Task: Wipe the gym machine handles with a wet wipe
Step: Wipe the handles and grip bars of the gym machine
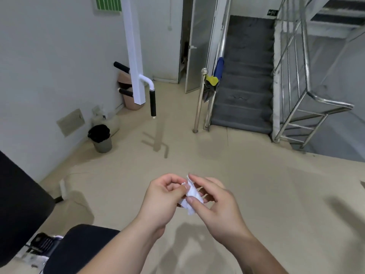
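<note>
1. Black padded machine seat (83, 246): at 7 o'clock in the view, low over the beige floor (256, 175).
2. Small grey waste bin lined with a black bag (101, 139): at 9 o'clock, standing on the floor beside the white wall.
3. White square steel post (136, 56) of the gym machine: at 11 o'clock. It carries three black foam-covered handles. The upper handle (120, 66) and the lower handle (125, 92) project toward 10 o'clock from behind the post. The hanging handle (152, 102) drops upright from a curved white tube at the post's 4 o'clock. All three are well apart from the wipe.
4. Left hand (164, 198): at 6 o'clock. Its grip is narrow, with thumb and forefinger pinching the wipe's upper left edge.
5. Crumpled white wet wipe (192, 196): held between the two hands above the floor, at 5 o'clock from the hanging handle.
6. Right hand (215, 202): at 3 o'clock of the wipe. Its grip holds the wipe, with the thumb on the near face and the fingers behind.
7. Grey carpeted staircase (245, 80): at 1 o'clock. A blue and yellow cloth (216, 75) hangs on its handrail.
8. Polished steel railing (308, 91): at 2 o'clock.
</note>
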